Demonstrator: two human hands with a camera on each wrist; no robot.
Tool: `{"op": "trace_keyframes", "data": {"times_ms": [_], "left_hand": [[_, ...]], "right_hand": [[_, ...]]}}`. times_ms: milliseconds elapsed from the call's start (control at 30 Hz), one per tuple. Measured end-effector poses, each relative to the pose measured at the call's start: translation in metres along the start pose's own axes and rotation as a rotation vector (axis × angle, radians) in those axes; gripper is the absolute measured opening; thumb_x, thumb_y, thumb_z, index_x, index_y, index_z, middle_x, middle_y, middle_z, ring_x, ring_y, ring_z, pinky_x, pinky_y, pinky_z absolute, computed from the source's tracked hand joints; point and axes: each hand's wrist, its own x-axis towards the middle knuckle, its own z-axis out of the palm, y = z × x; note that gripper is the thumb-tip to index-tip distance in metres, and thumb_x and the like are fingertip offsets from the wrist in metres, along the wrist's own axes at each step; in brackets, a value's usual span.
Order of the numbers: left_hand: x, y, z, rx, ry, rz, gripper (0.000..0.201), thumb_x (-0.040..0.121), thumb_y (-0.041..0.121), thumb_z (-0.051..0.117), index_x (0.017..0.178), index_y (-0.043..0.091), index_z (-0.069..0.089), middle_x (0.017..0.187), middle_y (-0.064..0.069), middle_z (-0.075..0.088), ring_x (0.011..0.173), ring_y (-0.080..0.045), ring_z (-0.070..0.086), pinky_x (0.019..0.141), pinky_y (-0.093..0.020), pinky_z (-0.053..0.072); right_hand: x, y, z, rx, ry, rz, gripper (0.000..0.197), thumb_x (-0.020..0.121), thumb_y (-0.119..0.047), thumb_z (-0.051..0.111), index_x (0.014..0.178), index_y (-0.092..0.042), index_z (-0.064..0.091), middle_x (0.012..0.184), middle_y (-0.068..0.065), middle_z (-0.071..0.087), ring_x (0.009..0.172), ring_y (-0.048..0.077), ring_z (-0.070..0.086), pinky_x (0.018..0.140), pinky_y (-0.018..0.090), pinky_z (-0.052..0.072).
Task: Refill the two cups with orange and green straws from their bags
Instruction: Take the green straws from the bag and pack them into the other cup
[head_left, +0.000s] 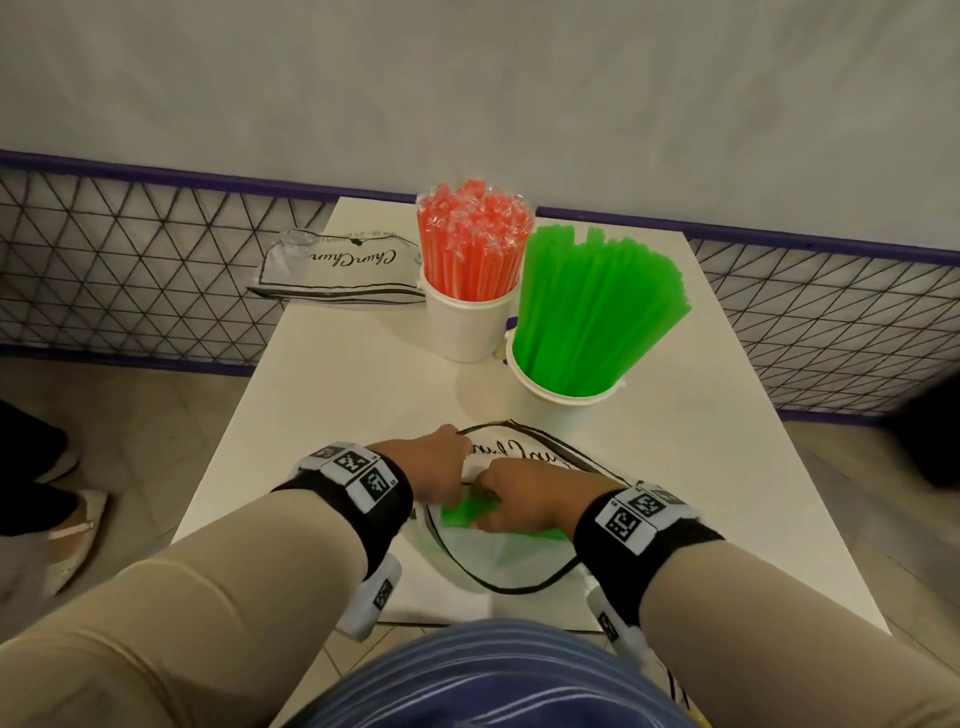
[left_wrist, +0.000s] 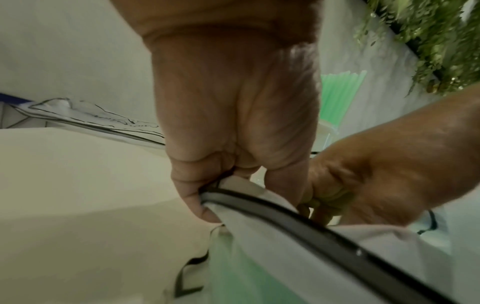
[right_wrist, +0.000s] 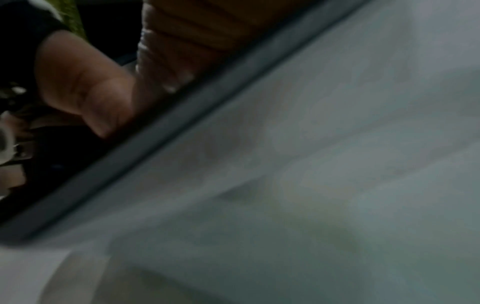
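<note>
A clear bag (head_left: 498, 558) with black trim lies at the table's near edge, a few green straws (head_left: 462, 512) inside it. My left hand (head_left: 441, 462) grips the bag's black-edged rim (left_wrist: 259, 203) with curled fingers. My right hand (head_left: 511, 499) meets it at the bag's mouth, fingers curled on the rim beside the green straws. Behind stand two white cups: one (head_left: 467, 327) packed with wrapped orange straws (head_left: 472, 241), the other (head_left: 558, 402) fanned full of green straws (head_left: 597, 301). The right wrist view is dark and blurred, showing only the bag's film (right_wrist: 311, 164) and a thumb (right_wrist: 85, 88).
A second clear bag (head_left: 337, 273), flat and seemingly without straws, lies at the table's (head_left: 322, 395) far left. A wire-mesh fence (head_left: 130, 270) with purple rails runs behind the table. Someone's feet (head_left: 57, 519) stand on the floor to the left.
</note>
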Motion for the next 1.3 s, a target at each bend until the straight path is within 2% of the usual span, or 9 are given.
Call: {"op": "trace_keyframes", "data": {"times_ms": [200, 300, 400, 533, 700, 833, 933, 1133, 1300], "left_hand": [[-0.002, -0.010, -0.003, 0.043, -0.099, -0.019, 0.087, 0.071, 0.026, 0.074, 0.146, 0.022, 0.030, 0.145, 0.000, 0.031, 0.117, -0.028, 0.052, 0.095, -0.044, 0.049], [-0.003, -0.011, -0.002, 0.062, -0.150, -0.002, 0.096, 0.069, 0.027, 0.078, 0.149, 0.026, 0.024, 0.147, 0.000, 0.031, 0.119, -0.026, 0.051, 0.097, -0.044, 0.048], [-0.003, -0.013, -0.003, 0.028, -0.138, 0.024, 0.088, 0.065, 0.027, 0.082, 0.140, 0.029, 0.036, 0.141, 0.000, 0.038, 0.117, -0.026, 0.051, 0.098, -0.045, 0.047], [-0.002, -0.014, 0.001, 0.010, -0.127, 0.029, 0.080, 0.066, 0.028, 0.082, 0.135, 0.026, 0.042, 0.134, -0.001, 0.044, 0.113, -0.025, 0.053, 0.097, -0.043, 0.048], [0.001, -0.019, 0.003, -0.183, -0.083, -0.083, 0.088, 0.058, 0.050, 0.080, 0.134, 0.031, 0.041, 0.132, 0.004, 0.051, 0.113, -0.023, 0.053, 0.099, -0.040, 0.046], [-0.001, -0.016, -0.023, -0.566, 0.052, 0.058, 0.046, 0.070, 0.033, 0.083, 0.111, 0.026, 0.064, 0.130, 0.008, 0.042, 0.123, -0.018, 0.043, 0.105, -0.035, 0.039], [0.000, -0.011, -0.043, -0.790, 0.192, 0.077, 0.047, 0.070, 0.031, 0.085, 0.107, 0.022, 0.059, 0.128, -0.004, 0.050, 0.127, -0.017, 0.043, 0.099, -0.034, 0.042], [0.008, 0.020, -0.067, -0.878, 0.493, 0.172, 0.092, 0.080, 0.036, 0.077, 0.151, 0.017, 0.022, 0.156, -0.001, 0.030, 0.140, -0.018, 0.032, 0.111, -0.036, 0.033], [0.022, 0.042, -0.078, -0.797, 0.427, 0.271, 0.093, 0.079, 0.026, 0.079, 0.151, 0.025, 0.020, 0.152, 0.004, 0.036, 0.140, -0.017, 0.034, 0.105, -0.025, 0.027]], "right_hand": [[0.003, -0.002, 0.024, -0.138, 0.096, -0.011, 0.033, 0.094, -0.035, 0.053, 0.119, -0.013, 0.057, 0.113, 0.010, 0.059, 0.101, 0.030, 0.058, 0.085, 0.038, 0.049], [0.006, 0.003, 0.025, -0.142, 0.111, -0.003, 0.028, 0.094, -0.029, 0.054, 0.115, -0.011, 0.059, 0.111, 0.012, 0.059, 0.100, 0.031, 0.059, 0.082, 0.035, 0.047], [0.006, 0.013, 0.019, -0.133, 0.111, 0.033, 0.024, 0.095, -0.021, 0.053, 0.116, -0.013, 0.060, 0.114, 0.010, 0.060, 0.102, 0.029, 0.059, 0.077, 0.027, 0.037], [-0.003, 0.023, 0.008, -0.059, 0.124, 0.069, 0.020, 0.090, -0.010, 0.050, 0.109, -0.014, 0.056, 0.113, 0.010, 0.060, 0.104, 0.030, 0.058, 0.084, 0.032, 0.043], [-0.024, 0.011, -0.037, 0.100, 0.157, 0.048, 0.010, 0.091, -0.016, 0.056, 0.101, -0.013, 0.056, 0.101, 0.008, 0.061, 0.093, 0.026, 0.058, 0.079, 0.034, 0.045], [-0.053, 0.005, -0.084, 0.351, 0.242, 0.039, 0.014, 0.093, -0.020, 0.062, 0.107, -0.019, 0.061, 0.101, 0.001, 0.065, 0.093, 0.017, 0.060, 0.080, 0.030, 0.046], [-0.072, 0.004, -0.108, 0.626, 0.383, 0.034, 0.024, 0.091, -0.022, 0.066, 0.113, -0.032, 0.063, 0.109, -0.011, 0.068, 0.101, 0.006, 0.062, 0.088, 0.022, 0.046], [-0.083, -0.009, -0.152, 1.284, 0.970, -0.121, 0.018, 0.092, -0.004, 0.059, 0.098, -0.021, 0.064, 0.086, -0.001, 0.072, 0.087, 0.014, 0.069, 0.088, 0.038, 0.054], [-0.077, -0.008, -0.170, 1.267, 1.335, -0.122, 0.015, 0.088, -0.009, 0.064, 0.092, -0.023, 0.064, 0.080, -0.005, 0.069, 0.084, 0.015, 0.067, 0.086, 0.040, 0.055]]}}
